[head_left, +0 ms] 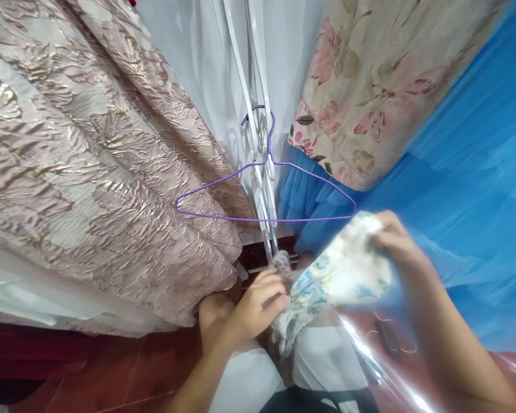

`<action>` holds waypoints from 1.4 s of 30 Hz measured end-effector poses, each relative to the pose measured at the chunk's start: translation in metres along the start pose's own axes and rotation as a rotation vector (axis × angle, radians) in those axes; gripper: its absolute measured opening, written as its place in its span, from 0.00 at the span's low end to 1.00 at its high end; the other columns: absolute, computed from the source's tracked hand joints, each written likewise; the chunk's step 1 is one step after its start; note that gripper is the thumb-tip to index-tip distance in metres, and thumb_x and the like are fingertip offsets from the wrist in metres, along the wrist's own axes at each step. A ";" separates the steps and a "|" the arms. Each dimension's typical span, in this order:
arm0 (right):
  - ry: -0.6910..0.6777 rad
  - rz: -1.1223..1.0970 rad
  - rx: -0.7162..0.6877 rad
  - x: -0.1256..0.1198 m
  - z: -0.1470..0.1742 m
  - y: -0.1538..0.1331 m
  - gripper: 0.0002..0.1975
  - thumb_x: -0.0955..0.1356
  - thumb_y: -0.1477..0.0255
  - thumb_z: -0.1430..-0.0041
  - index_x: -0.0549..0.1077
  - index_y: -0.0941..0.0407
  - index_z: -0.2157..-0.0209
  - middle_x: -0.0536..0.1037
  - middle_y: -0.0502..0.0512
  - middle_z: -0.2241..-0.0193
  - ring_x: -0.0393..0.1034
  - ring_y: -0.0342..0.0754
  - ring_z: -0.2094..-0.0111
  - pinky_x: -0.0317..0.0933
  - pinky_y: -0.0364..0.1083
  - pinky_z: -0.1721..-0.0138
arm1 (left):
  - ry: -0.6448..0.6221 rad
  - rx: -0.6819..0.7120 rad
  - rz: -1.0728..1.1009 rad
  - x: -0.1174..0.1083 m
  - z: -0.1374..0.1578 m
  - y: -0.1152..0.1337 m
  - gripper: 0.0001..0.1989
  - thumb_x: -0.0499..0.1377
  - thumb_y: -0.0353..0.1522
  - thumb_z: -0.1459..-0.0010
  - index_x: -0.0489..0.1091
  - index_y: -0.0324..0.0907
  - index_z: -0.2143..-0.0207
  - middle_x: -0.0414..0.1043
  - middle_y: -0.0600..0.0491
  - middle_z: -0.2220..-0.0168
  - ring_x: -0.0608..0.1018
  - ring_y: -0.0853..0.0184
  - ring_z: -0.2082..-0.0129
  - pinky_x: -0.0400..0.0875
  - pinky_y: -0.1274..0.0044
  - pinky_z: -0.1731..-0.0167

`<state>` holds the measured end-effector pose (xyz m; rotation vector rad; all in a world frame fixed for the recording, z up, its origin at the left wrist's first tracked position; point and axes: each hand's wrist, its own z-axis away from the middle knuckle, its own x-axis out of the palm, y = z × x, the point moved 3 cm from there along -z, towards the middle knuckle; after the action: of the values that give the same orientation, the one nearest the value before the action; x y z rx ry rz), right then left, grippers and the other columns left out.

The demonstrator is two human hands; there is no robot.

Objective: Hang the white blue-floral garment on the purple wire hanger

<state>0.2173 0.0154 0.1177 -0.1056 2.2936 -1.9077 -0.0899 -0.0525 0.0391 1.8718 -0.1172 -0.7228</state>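
My right hand [393, 235], slightly blurred, pinches the upper end of a white floral cloth [344, 269] with blue and yellowish print. The cloth stretches down and left toward my left hand [260, 301], whose curled fingers and thumb close on its gathered part above my lap. Whether the cloth is a garment I cannot make out. A purple wire hanger [227, 180] hangs just beyond the hands with nothing on it. Its lower right corner is close to the raised cloth and my right hand.
White rack bars [260, 74] run down behind the hanger. A pink-gold embossed dress [112, 155] fills the left, and a floral-print cloth [370, 97] and blue tulle [477, 229] hang at right. Clear plastic [370, 355] and a dark object [388, 338] are by the red tiled floor.
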 end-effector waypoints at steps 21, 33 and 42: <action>-0.122 -0.015 -0.010 0.053 -0.114 -0.037 0.12 0.78 0.66 0.55 0.76 0.57 0.73 0.77 0.51 0.78 0.70 0.45 0.78 0.63 0.43 0.76 | 0.221 -0.073 -0.765 -0.184 -0.010 -0.022 0.10 0.56 0.35 0.47 0.72 0.43 0.63 0.78 0.50 0.63 0.77 0.58 0.61 0.70 0.65 0.51; -0.154 0.014 0.059 0.041 -0.125 -0.041 0.13 0.79 0.66 0.56 0.81 0.57 0.67 0.84 0.55 0.69 0.77 0.50 0.71 0.71 0.46 0.70 | 0.264 0.205 -1.194 -0.273 -0.065 0.004 0.09 0.56 0.29 0.52 0.66 0.43 0.65 0.72 0.54 0.63 0.73 0.61 0.56 0.43 0.56 0.30; 0.034 0.198 -0.156 0.029 -0.116 -0.024 0.20 0.78 0.61 0.53 0.80 0.55 0.60 0.84 0.57 0.61 0.78 0.56 0.57 0.72 0.51 0.56 | 0.604 0.142 -0.473 -0.236 -0.117 0.009 0.27 0.62 0.40 0.40 0.55 0.48 0.43 0.62 0.43 0.37 0.71 0.57 0.39 0.70 0.63 0.42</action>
<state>0.1689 0.1195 0.1595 0.1321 2.3728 -1.6469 -0.2172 0.1346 0.1752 2.2028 0.6942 -0.4322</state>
